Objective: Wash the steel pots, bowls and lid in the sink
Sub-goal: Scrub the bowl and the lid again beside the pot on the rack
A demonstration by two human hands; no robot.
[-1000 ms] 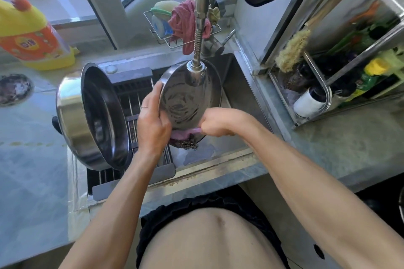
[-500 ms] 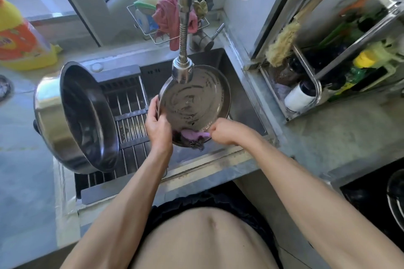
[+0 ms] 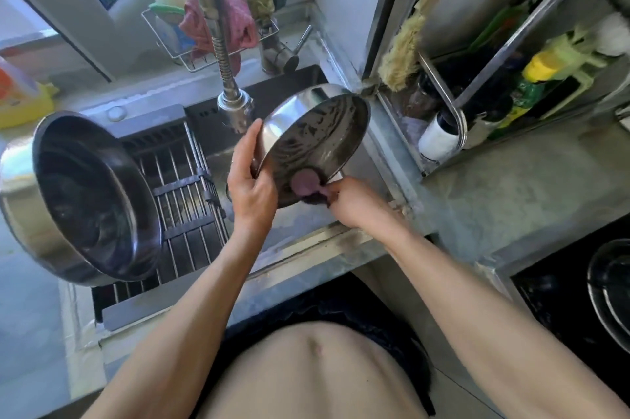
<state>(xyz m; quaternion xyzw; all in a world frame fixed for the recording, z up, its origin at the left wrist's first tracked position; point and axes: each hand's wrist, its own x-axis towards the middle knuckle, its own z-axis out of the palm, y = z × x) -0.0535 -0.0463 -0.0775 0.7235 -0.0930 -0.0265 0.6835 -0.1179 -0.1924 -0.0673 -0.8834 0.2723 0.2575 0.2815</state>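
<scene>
Steel bowl [image 3: 317, 142]: shallow and round, interior streaked with soapy residue, tilting on edge above the sink [image 3: 306, 77], its opening facing the viewer and slightly right, with a purple scrubbing pad [image 3: 305, 185] lying against its lower inner wall. Large steel pot [image 3: 85, 200]: deep, polished outside and dark inside, leaning on its side at the left end of the sink over the slatted drain rack [image 3: 184, 186], mouth facing right.
</scene>
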